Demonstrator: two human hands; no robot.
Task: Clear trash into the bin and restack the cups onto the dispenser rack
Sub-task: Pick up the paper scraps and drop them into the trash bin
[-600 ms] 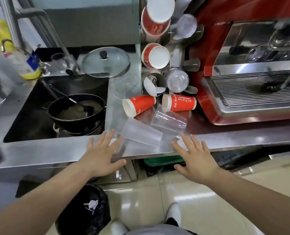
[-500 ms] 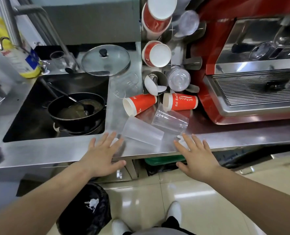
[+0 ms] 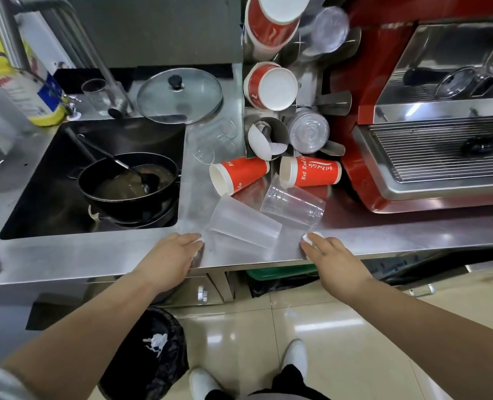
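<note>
Two red paper cups [image 3: 239, 176] [image 3: 311, 171] and two clear plastic cups [image 3: 242, 223] [image 3: 293, 206] lie on their sides on the steel counter [image 3: 398, 235]. A third clear cup [image 3: 213, 142] lies behind them. The dispenser rack [image 3: 268, 131] at the back holds red cup stacks [image 3: 271, 86] and clear cup stacks [image 3: 309, 129]. My left hand [image 3: 170, 258] curls its fingers over a small white paper scrap [image 3: 199, 241] at the counter's front edge. My right hand [image 3: 332, 261] closes its fingertips on a white paper wad [image 3: 311, 236]. The black-lined bin [image 3: 150, 350] stands on the floor below my left arm.
A sink [image 3: 37, 197] to the left holds a black pan with a ladle [image 3: 127, 183]; a glass lid [image 3: 179, 95] and a soap bottle [image 3: 31, 90] sit behind it. A red espresso machine [image 3: 427, 111] fills the right. A green crate [image 3: 280, 272] sits under the counter.
Both hands have moved forward onto the counter edge. Their fingers, spread before, have drawn together over the white paper bits on either side of the clear cups.
</note>
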